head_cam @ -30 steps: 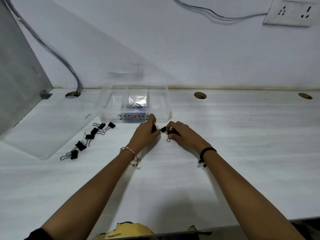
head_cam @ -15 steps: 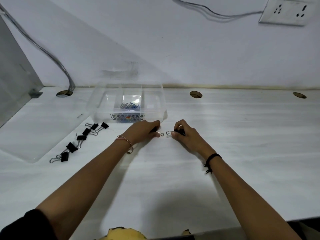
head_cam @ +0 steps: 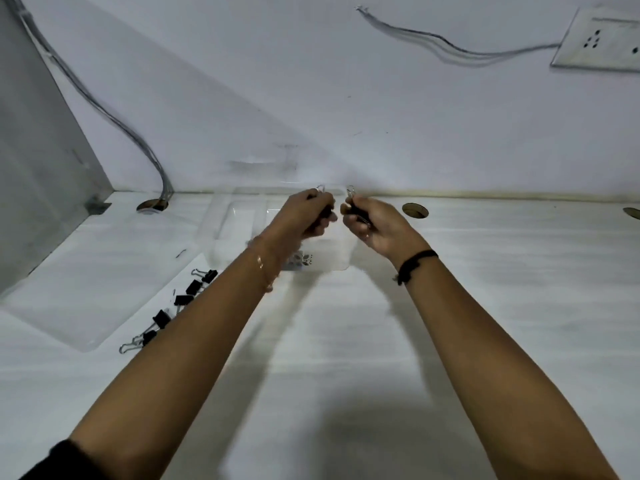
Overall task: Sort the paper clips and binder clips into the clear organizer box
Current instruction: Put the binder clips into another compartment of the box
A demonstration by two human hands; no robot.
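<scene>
Holding a black binder clip apiece, both hands hover above the clear organizer box (head_cam: 221,220), which sits at 12 o'clock on the white table (head_cam: 485,306) against the wall. The left hand (head_cam: 304,216) is clenched around its binder clip (head_cam: 325,211), a silver wire handle poking up from the fist; the right hand (head_cam: 374,226) pinches a second binder clip (head_cam: 356,211), its wire loop also pointing upward. The two hands are just beside each other, not touching. What lies inside the box is mostly hidden behind the hands, and the frame is blurred there, so its contents cannot be told. At about 9 o'clock from the left forearm, a loose row of black binder clips (head_cam: 183,299) lies on the table, running diagonally beside the edge of the clear lid (head_cam: 86,289), which rests flat at 10 o'clock. A bangle (head_cam: 263,271) circles the left wrist, a black band (head_cam: 415,265) the right. A wall socket (head_cam: 595,43) sits at 1 o'clock.
</scene>
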